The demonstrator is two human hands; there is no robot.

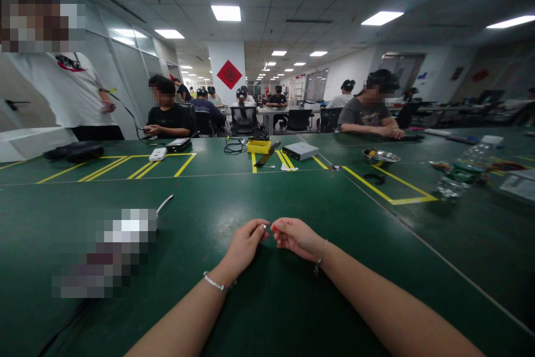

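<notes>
Just above the green table, my left hand [248, 243] and my right hand [296, 235] meet almost fingertip to fingertip, a narrow gap between them. The left thumb and fingers are pinched around a small, pale, shiny piece [264, 226], mostly covered by the fingertips. A small orange-red piece [274, 228] peeks out from the closed thumb and fingers of the right hand. Both pieces are too small and hidden to name by kind. Each wrist wears a bracelet.
A blurred-out device with a cable [165, 204] lies left on the green table [200, 312]. Farther back are a yellow box [258, 147], a grey box [300, 150], a metal bowl [381, 156] and a water bottle [463, 170]. Several people sit beyond; one person [62, 89] stands left.
</notes>
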